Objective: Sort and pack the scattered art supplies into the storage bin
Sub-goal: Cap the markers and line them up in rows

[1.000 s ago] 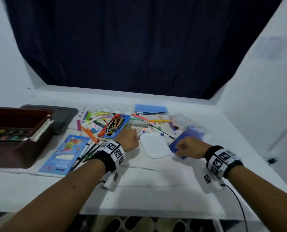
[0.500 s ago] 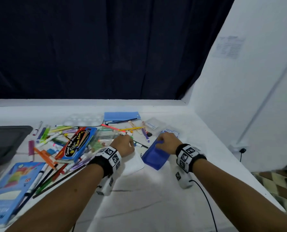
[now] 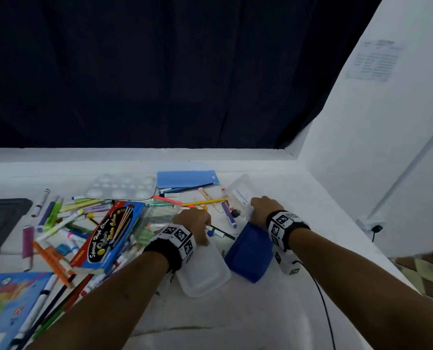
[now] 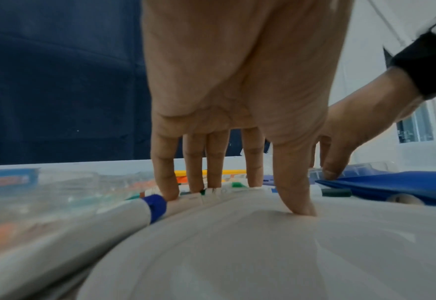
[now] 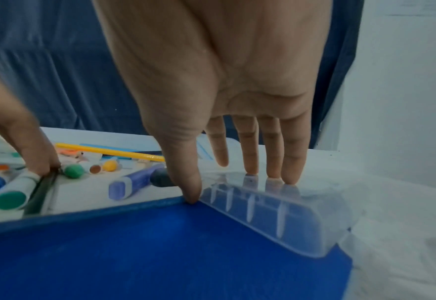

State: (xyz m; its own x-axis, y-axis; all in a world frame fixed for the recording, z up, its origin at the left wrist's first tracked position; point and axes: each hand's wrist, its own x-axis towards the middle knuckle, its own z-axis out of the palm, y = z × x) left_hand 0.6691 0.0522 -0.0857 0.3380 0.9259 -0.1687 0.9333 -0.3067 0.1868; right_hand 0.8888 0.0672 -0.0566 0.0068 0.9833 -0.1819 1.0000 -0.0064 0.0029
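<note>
Nearest you, your left hand [image 3: 194, 222] has straight fingers on the markers [image 3: 216, 232] and its thumb pressing the white lid [image 3: 202, 271], grasping nothing. Just beside it, your right hand [image 3: 262, 208] rests straight fingers on the clear plastic box [image 3: 240, 195], thumb at the blue case [image 3: 250, 256]. Farther left, pens lie scattered around the paint box [image 3: 109, 236]. The storage bin isn't in view. Press harder and the box could slide, rolling loose markers off the table [image 3: 235, 324].

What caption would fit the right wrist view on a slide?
Right hand rests straight fingers on a clear plastic box lying on a blue pad, with markers beside it.
</note>
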